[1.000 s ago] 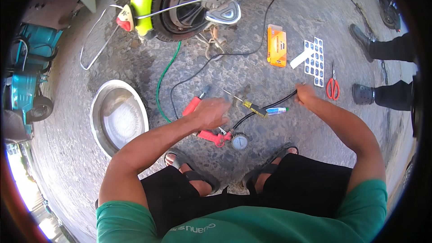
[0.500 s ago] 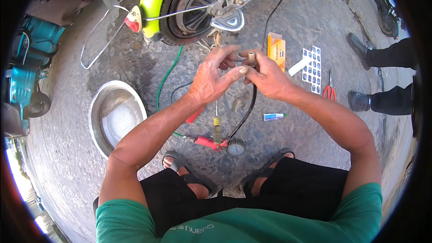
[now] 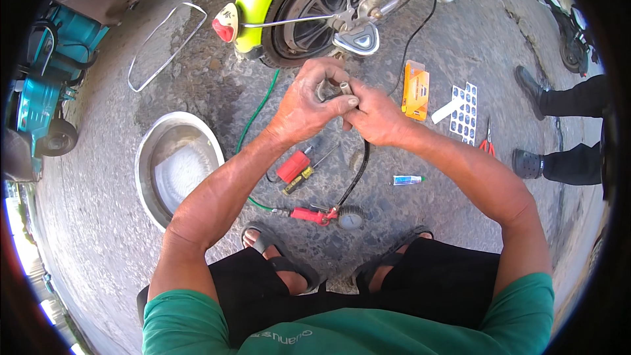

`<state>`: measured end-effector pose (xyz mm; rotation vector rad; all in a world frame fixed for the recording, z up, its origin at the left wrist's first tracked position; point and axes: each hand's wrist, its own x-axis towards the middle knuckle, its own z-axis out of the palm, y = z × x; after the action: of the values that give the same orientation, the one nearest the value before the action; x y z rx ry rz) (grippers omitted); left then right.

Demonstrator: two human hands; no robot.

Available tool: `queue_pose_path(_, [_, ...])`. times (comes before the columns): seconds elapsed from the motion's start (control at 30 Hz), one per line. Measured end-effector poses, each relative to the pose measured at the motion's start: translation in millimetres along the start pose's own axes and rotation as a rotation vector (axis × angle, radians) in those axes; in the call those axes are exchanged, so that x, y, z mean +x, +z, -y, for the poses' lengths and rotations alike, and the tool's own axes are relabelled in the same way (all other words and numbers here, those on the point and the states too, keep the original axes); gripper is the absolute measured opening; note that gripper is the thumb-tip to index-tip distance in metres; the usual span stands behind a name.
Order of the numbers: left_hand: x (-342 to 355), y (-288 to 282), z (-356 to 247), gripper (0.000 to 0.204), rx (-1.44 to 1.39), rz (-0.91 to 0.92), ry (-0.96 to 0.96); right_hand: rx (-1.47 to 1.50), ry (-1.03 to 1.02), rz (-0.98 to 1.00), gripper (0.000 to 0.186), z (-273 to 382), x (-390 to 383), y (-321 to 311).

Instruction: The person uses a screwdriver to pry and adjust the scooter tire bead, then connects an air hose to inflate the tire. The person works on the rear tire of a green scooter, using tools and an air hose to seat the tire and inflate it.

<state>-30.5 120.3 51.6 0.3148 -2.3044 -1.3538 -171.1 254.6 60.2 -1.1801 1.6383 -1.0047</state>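
Note:
My left hand (image 3: 307, 104) and my right hand (image 3: 376, 114) meet above the ground in front of a scooter's rear wheel (image 3: 309, 16). Together they pinch the metal end fitting (image 3: 346, 87) of a black air hose (image 3: 353, 181). The hose runs down from my right hand to a red-handled inflator with a round gauge (image 3: 328, 214) lying on the concrete. A green hose (image 3: 253, 118) leads away from the inflator toward the wheel.
A metal basin with water (image 3: 172, 164) sits at my left. Two screwdrivers (image 3: 299, 169), a small glue tube (image 3: 407, 180), an orange box (image 3: 415, 90), a patch sheet (image 3: 464, 112) and red pliers (image 3: 487, 143) lie around. Another person's legs (image 3: 559, 131) stand at the right.
Both hands rose from the tools on the ground and came together on the hose end near the wheel. The view tilted further toward the scooter.

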Motion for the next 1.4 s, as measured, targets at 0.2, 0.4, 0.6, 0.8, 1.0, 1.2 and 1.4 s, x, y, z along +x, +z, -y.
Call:
queue_pose_path(0.2, [-3,-15,11,0.030,-0.604,0.026,-0.372,0.696,0.279,0.132,0.043,-6,9,0])
queue_pose_path(0.4, [-9,-26,42,0.027,-1.006,0.151,-0.365,1.240,0.517,0.403,0.057,-33,26,11])
queue_pose_path(0.6, [-15,-36,55,0.029,-1.144,0.164,-0.301,1.411,0.406,0.556,0.052,-30,29,29])
queue_pose_path(0.8, [-12,-39,75,0.035,-0.895,-0.043,-0.524,1.316,0.339,0.240,0.043,-19,59,33])
queue_pose_path(1.0, [-5,-44,128,0.046,-0.055,-0.318,-0.612,1.070,0.568,-0.014,0.035,-17,85,31])
queue_pose_path(1.2, [23,-55,114,0.046,-0.342,-0.346,-0.406,0.963,0.514,-0.161,0.025,-27,97,31])
queue_pose_path(1.4, [22,-66,119,0.055,-0.126,-0.297,-0.413,1.135,0.350,-0.097,0.021,-19,94,37])
